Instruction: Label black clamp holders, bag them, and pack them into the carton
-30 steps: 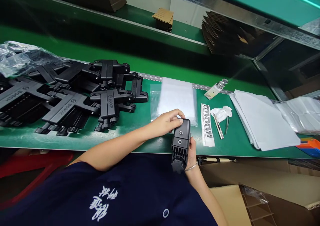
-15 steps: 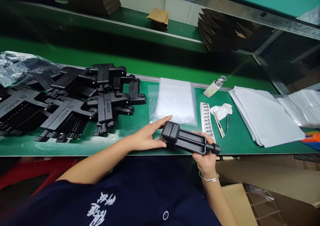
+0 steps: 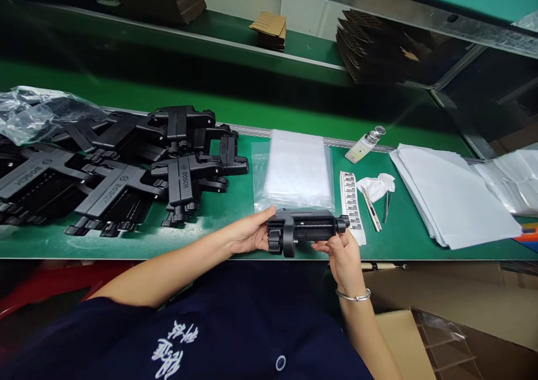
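Observation:
I hold a black plastic clamp part [image 3: 303, 230] level over the front edge of the green bench [image 3: 235, 200]. My left hand [image 3: 247, 234] grips its left end, where round knobs stick out. My right hand [image 3: 342, 251], with a bracelet on the wrist, grips the right end from below, fingers curled round it. Just beyond the part lies a stack of clear plastic bags [image 3: 296, 168]. A strip of printed labels [image 3: 349, 203] lies to the right of my right hand.
A heap of black Bosch-marked clamp parts [image 3: 121, 172] fills the bench's left, with a crumpled plastic bag [image 3: 37, 111] behind. White cloth and tweezers [image 3: 376, 192], a small bottle [image 3: 363, 144] and stacked white sheets [image 3: 449, 195] lie right. Cardboard boxes [image 3: 420, 335] stand below.
The black part has been turned from upright to lying sideways. My left hand moved from its top to grip its left end, and my right hand shifted to the right end.

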A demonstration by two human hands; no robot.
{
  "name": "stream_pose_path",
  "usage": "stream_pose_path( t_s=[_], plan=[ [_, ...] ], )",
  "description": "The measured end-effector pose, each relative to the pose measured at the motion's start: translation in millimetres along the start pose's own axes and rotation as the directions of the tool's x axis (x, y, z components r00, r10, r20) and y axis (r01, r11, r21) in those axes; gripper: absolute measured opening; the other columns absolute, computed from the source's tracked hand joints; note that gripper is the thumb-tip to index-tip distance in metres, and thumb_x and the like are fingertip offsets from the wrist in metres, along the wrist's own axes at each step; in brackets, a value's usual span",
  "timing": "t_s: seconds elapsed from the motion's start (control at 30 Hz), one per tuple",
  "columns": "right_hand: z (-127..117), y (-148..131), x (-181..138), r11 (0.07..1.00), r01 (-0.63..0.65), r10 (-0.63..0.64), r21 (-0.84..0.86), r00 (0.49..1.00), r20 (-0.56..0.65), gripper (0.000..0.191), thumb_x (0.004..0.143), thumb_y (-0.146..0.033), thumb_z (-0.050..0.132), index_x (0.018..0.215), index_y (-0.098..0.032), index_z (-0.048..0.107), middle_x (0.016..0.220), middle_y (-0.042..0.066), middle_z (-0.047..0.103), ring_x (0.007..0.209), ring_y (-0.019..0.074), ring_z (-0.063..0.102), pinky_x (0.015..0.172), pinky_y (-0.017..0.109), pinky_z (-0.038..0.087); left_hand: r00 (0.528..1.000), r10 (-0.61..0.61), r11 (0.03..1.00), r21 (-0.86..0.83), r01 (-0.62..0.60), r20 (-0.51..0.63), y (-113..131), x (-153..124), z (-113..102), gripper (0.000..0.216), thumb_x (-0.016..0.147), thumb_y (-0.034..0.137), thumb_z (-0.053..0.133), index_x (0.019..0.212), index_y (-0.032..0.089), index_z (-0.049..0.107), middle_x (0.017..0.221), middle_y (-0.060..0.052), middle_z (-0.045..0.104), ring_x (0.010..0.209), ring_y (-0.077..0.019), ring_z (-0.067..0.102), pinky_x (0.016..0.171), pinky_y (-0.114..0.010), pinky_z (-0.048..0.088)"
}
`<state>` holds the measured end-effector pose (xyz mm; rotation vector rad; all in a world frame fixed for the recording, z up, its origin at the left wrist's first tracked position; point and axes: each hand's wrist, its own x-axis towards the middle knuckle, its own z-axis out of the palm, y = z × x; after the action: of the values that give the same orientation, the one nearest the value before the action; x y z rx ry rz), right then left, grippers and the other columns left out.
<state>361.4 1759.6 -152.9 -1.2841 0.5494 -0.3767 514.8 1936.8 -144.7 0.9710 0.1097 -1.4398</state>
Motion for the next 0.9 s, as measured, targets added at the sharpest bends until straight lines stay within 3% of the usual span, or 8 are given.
stream_pose_path(
  t_s=[0.13, 0.33, 0.47, 0.57, 0.67, 0.8, 0.9],
  plan=[
    [1, 2, 0, 1.0, -0.026, 0.026, 0.006, 1.0, -0.011, 0.052, 0.066, -0.061, 0.077, 0.086, -0.02, 0.052, 0.064, -0.002, 0.068, 0.053, 0.0156, 0.068, 0.055, 0.027, 0.058, 0.996, -0.09, 0.996, -0.03, 0.089, -0.025, -6, 7, -3, 0.054, 0.089, 0.06, 0.05, 0.104, 0.01, 0.066, 0.064, -0.005, 0.065, 0.052, -0.0134, 0.064, 0.052, -0.022, 0.055],
    [-1, 3, 0, 1.0, -0.012, 0.012, -0.007, 1.0, -0.007, 0.048, 0.069, -0.058, 0.076, 0.087, -0.02, 0.052, 0.068, -0.002, 0.067, 0.052, 0.0146, 0.066, 0.057, 0.03, 0.058, 0.997, -0.075, 0.995, -0.062, 0.074, -0.019, -7, 7, -5, 0.05, 0.089, 0.056, 0.054, 0.104, 0.01, 0.067, 0.068, -0.006, 0.068, 0.055, -0.0134, 0.066, 0.056, -0.022, 0.057],
    [3, -2, -4, 0.988, 0.089, -0.089, -0.125, 0.996, 0.006, 0.042, 0.069, -0.049, 0.078, 0.091, -0.022, 0.054, 0.074, -0.002, 0.067, 0.059, 0.0162, 0.067, 0.06, 0.032, 0.058, 0.999, -0.037, 0.997, -0.076, 0.035, -0.017, 4, 8, -5, 0.032, 0.089, 0.042, 0.062, 0.096, 0.012, 0.069, 0.073, -0.006, 0.07, 0.06, -0.0123, 0.067, 0.059, -0.02, 0.056],
    [12, -9, -11, 0.901, 0.186, -0.177, -0.393, 0.982, 0.06, 0.043, 0.065, -0.04, 0.083, 0.094, -0.023, 0.057, 0.081, 0.003, 0.07, 0.072, 0.0214, 0.069, 0.068, 0.035, 0.057, 0.999, -0.04, 0.998, -0.046, 0.038, -0.03, 9, 17, -7, 0.025, 0.091, 0.033, 0.06, 0.087, 0.011, 0.069, 0.071, -0.006, 0.07, 0.059, -0.0119, 0.066, 0.057, -0.019, 0.055],
    [26, -13, -18, 0.768, 0.266, -0.26, -0.583, 0.961, 0.096, 0.041, 0.06, -0.039, 0.085, 0.088, -0.024, 0.058, 0.076, 0.005, 0.069, 0.072, 0.0263, 0.068, 0.064, 0.037, 0.055, 0.998, -0.04, 0.998, -0.042, 0.038, -0.045, 6, 32, -12, 0.025, 0.09, 0.033, 0.06, 0.083, 0.01, 0.069, 0.071, -0.007, 0.07, 0.057, -0.0126, 0.064, 0.057, -0.021, 0.054],
    [36, -15, -21, 0.71, 0.328, -0.297, -0.623, 0.942, 0.157, 0.037, 0.067, -0.042, 0.08, 0.091, -0.024, 0.059, 0.077, 0.006, 0.07, 0.072, 0.0275, 0.068, 0.065, 0.038, 0.055, 0.998, 0.0, 0.999, -0.048, -0.003, -0.062, -2, 44, -17, 0.025, 0.087, 0.036, 0.063, 0.082, 0.012, 0.067, 0.072, -0.006, 0.069, 0.061, -0.0138, 0.065, 0.064, -0.025, 0.055],
    [17, -20, -10, 0.705, 0.335, -0.233, -0.626, 0.942, 0.241, 0.045, 0.07, -0.041, 0.078, 0.107, -0.023, 0.061, 0.095, 0.008, 0.072, 0.086, 0.0284, 0.068, 0.077, 0.04, 0.054, 0.995, 0.073, 0.993, 0.096, -0.066, -0.071, 2, 43, -19, 0.03, 0.085, 0.042, 0.064, 0.09, 0.013, 0.068, 0.082, -0.008, 0.071, 0.073, -0.0177, 0.068, 0.07, -0.027, 0.056]
  ],
)
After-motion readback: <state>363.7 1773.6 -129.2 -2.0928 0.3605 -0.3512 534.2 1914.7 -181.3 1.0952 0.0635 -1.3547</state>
